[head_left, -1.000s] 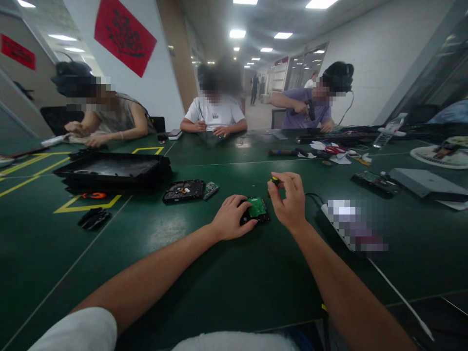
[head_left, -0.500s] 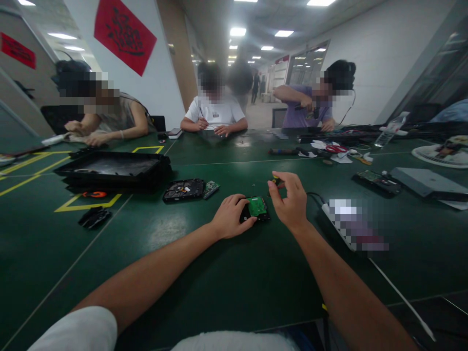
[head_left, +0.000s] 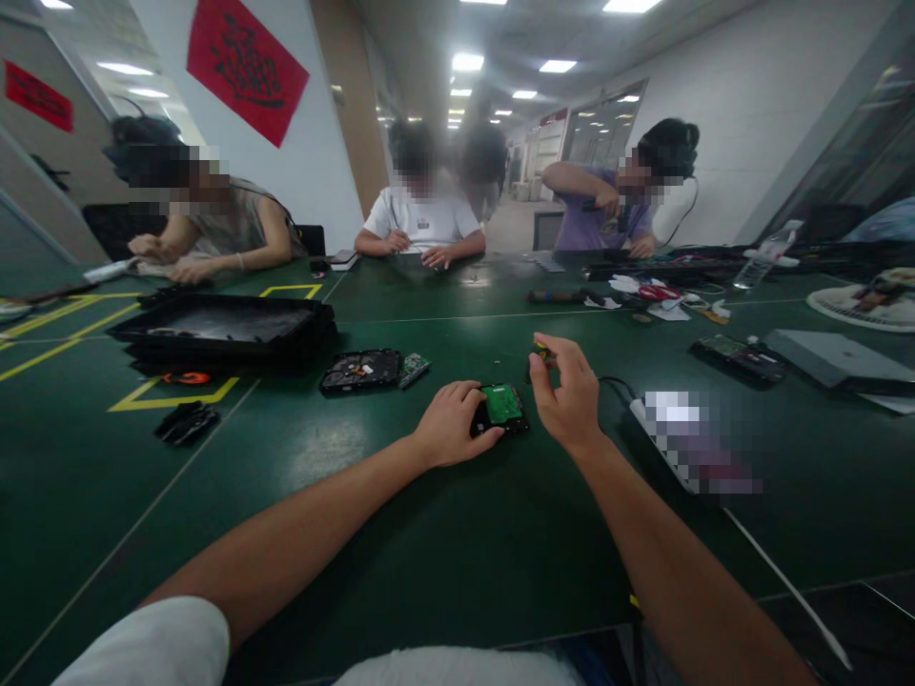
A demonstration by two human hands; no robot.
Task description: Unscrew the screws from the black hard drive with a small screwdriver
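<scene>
Bracing green-boarded hard drive (head_left: 502,406) flat on tabletop (head_left: 457,553) w/ left hand (head_left: 450,424), snug grip round left end, prob. to stop slipping; pinching small yellow-black tool (head_left: 540,352) (poss. screwdriver) in right hand (head_left: 570,393) beside drive, prob. for control.

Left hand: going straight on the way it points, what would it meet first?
The device with the green board, which the left hand is touching. Beyond it, the right hand seems next in line, though its height above the table is hard to judge.
</scene>
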